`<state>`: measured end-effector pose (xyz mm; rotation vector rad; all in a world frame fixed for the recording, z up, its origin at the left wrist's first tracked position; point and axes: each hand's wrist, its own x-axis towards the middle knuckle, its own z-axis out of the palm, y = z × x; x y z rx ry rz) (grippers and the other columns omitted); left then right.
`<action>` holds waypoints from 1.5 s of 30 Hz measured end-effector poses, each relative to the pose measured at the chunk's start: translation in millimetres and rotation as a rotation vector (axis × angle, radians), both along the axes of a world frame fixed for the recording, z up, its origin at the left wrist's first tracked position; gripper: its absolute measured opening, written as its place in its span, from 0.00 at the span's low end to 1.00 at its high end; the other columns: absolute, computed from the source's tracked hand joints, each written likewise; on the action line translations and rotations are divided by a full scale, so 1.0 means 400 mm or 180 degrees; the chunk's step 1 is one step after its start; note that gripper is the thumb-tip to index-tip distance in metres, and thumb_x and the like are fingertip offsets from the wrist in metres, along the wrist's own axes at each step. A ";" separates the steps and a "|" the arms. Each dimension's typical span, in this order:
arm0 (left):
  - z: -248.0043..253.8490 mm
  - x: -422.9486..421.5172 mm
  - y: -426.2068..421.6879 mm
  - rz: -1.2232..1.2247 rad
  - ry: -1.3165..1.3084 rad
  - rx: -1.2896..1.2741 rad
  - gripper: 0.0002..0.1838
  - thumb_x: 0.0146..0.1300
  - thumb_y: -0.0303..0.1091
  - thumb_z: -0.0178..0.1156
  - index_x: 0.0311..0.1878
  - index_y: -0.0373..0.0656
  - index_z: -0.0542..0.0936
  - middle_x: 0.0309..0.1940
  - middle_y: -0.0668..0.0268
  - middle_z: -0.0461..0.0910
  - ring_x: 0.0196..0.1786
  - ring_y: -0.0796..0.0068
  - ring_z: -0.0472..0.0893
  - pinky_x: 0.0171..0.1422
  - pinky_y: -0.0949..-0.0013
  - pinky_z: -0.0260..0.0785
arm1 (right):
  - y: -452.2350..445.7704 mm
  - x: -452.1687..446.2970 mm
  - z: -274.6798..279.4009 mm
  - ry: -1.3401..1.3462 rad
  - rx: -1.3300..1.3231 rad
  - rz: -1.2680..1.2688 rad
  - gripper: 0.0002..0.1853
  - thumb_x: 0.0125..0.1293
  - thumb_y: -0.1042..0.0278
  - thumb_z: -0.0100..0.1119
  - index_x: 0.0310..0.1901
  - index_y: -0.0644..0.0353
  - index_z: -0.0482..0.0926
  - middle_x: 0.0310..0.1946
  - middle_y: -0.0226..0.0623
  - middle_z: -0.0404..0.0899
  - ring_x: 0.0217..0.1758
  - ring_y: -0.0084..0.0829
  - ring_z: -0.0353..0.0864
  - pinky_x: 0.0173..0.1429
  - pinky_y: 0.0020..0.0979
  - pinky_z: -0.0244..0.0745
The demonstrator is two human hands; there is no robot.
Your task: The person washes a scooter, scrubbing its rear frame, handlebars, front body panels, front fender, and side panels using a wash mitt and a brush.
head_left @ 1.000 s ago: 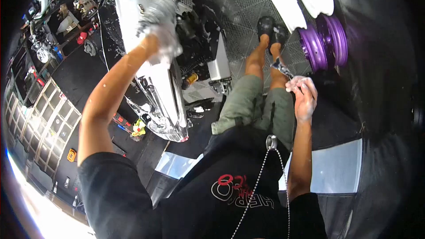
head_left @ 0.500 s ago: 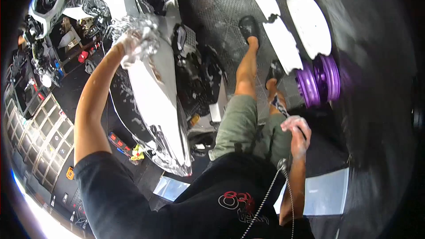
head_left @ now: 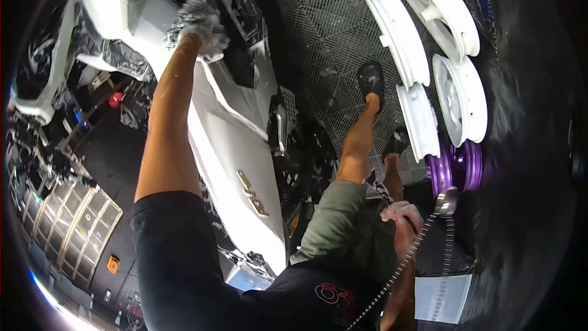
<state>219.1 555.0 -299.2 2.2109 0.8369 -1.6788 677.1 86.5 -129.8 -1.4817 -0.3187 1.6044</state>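
My left hand (head_left: pixel 195 35) is closed on a shaggy grey, foam-covered wash mitt (head_left: pixel 199 15), pressed against the upper white bodywork of a scooter (head_left: pixel 236 141). Foam clings to the dark seat area and panels around it. Lower down, the white side panel carries a gold-coloured emblem (head_left: pixel 251 193). My right hand (head_left: pixel 404 216) hangs low beside my thigh, wet with suds, its fingers curled. A thin dark-and-white patterned strip reaches its fingertips; what it is I cannot make out.
Several white wheel rims (head_left: pixel 398 34) and purple rims (head_left: pixel 440 175) stand right of my feet on the grated floor (head_left: pixel 312 30). A metal chain with a round pendant (head_left: pixel 447 201) swings from my neck. A metal rack (head_left: pixel 79 227) and an orange item (head_left: pixel 113 264) are at left.
My left hand and the mitt have moved further along the bodywork toward the scooter's front. The view has shifted forward, showing more wheel rims. My right hand stays low by my leg.
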 end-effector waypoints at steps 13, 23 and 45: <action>-0.078 0.005 0.292 -0.0816 0.1084 0.1338 0.26 0.59 0.51 0.60 0.60 0.54 0.79 0.65 0.60 0.73 0.69 0.60 0.70 0.73 0.58 0.62 | 0.141 0.058 -0.058 -0.0950 -0.0189 0.0145 0.07 0.67 0.69 0.52 0.35 0.64 0.72 0.43 0.44 0.74 0.42 0.34 0.79 0.41 0.33 0.81; -0.062 -0.131 -0.057 0.0291 -0.0390 0.1146 0.33 0.64 0.55 0.57 0.68 0.51 0.65 0.65 0.56 0.67 0.68 0.56 0.68 0.74 0.49 0.58 | 0.196 0.060 -0.145 -0.0634 -0.0267 0.0300 0.10 0.67 0.64 0.55 0.35 0.63 0.75 0.40 0.42 0.76 0.37 0.30 0.80 0.41 0.32 0.79; 0.522 -0.157 0.542 -0.0364 -0.0331 0.1373 0.43 0.69 0.65 0.48 0.78 0.50 0.52 0.55 0.46 0.79 0.57 0.52 0.81 0.59 0.51 0.75 | 0.465 0.083 0.148 -0.0769 0.0486 -0.0100 0.10 0.63 0.65 0.54 0.33 0.64 0.71 0.35 0.43 0.74 0.38 0.34 0.76 0.45 0.36 0.75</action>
